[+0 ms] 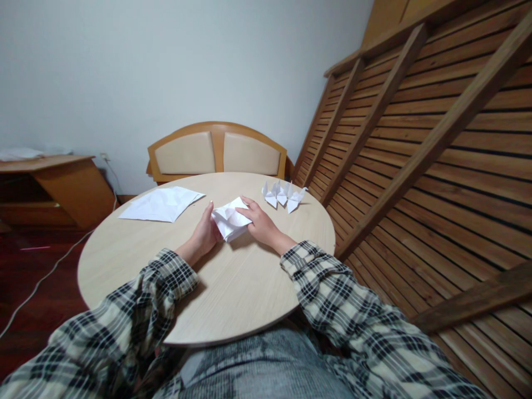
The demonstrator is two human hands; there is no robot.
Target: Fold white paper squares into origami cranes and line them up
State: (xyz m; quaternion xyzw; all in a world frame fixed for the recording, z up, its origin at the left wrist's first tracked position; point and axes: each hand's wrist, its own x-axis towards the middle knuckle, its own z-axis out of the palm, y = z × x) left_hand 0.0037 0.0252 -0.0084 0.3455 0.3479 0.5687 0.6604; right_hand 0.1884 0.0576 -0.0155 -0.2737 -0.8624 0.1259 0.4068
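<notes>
Folded white paper (231,219), corner pointing toward wearer (261,366), long axis unclear, left hand (206,229), right hand (260,221) pinching it

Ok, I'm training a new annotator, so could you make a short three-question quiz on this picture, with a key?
1. How many origami cranes stand on the table? a) two b) three c) five
2. True or false: only the left hand touches the folded paper.
3. Fill in: the flat white paper lies to the ___ of both hands.

Key: 1. b; 2. False, the right hand touches it too; 3. left.
</notes>
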